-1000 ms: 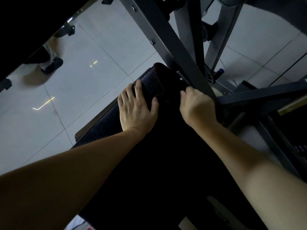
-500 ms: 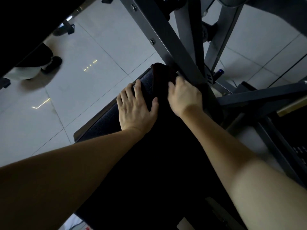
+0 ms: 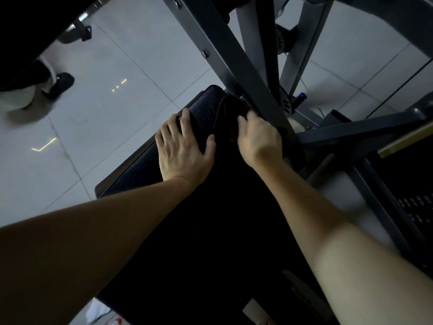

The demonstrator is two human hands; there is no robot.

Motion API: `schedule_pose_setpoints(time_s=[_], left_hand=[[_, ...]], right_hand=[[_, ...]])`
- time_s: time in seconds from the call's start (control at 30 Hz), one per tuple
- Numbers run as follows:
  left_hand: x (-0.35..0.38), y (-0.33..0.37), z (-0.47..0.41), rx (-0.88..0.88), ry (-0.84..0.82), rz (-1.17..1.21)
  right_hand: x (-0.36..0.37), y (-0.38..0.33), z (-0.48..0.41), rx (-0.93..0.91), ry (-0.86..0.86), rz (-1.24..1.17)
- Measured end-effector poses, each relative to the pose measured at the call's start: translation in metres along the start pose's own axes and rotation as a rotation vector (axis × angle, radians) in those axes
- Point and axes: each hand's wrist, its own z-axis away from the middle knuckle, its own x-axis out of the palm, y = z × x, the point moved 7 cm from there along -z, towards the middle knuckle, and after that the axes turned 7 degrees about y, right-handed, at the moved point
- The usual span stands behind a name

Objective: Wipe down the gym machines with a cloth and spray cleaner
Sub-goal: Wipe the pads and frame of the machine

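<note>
Your left grip (image 3: pixel 185 148) lies flat, fingers apart, on the pad (image 3: pixel 203 105); right grip (image 3: pixel 257 139) beside it clamps the cloth (image 3: pixel 230 116).

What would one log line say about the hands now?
step: wipe pad | left hand: flat on pad | right hand: holds cloth at pad's far end

The black vinyl bench pad (image 3: pixel 206 106) has a pebbled grain. The dark brown cloth (image 3: pixel 230 113) looks plain, the grey steel frame (image 3: pixel 234 55) matte, and the pale grey tiled floor (image 3: pixel 140 55) gridded.
</note>
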Motion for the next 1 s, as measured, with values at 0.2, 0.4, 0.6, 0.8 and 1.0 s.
schedule_pose_setpoints(time_s=[0.2, 0.4, 0.6, 0.8, 1.0], left_hand=[[0.001, 0.001, -0.001, -0.006, -0.019, 0.013], [0.0, 0.001, -0.001, 0.005, -0.002, 0.001], [0.0, 0.0, 0.0, 0.002, -0.005, -0.005], [0.0, 0.001, -0.001, -0.004, -0.034, -0.008], [0.0, 0.002, -0.001, 0.006, -0.012, -0.02]], right_hand=[[-0.046, 0.087, 0.082, 0.006, -0.033, 0.255], [-0.004, -0.011, -0.01, -0.074, 0.041, -0.031], [-0.02, 0.063, 0.067, 0.027, -0.053, 0.066], [-0.06, 0.147, 0.148, 0.111, -0.179, 0.271], [-0.001, 0.017, 0.019, 0.066, -0.008, -0.017]])
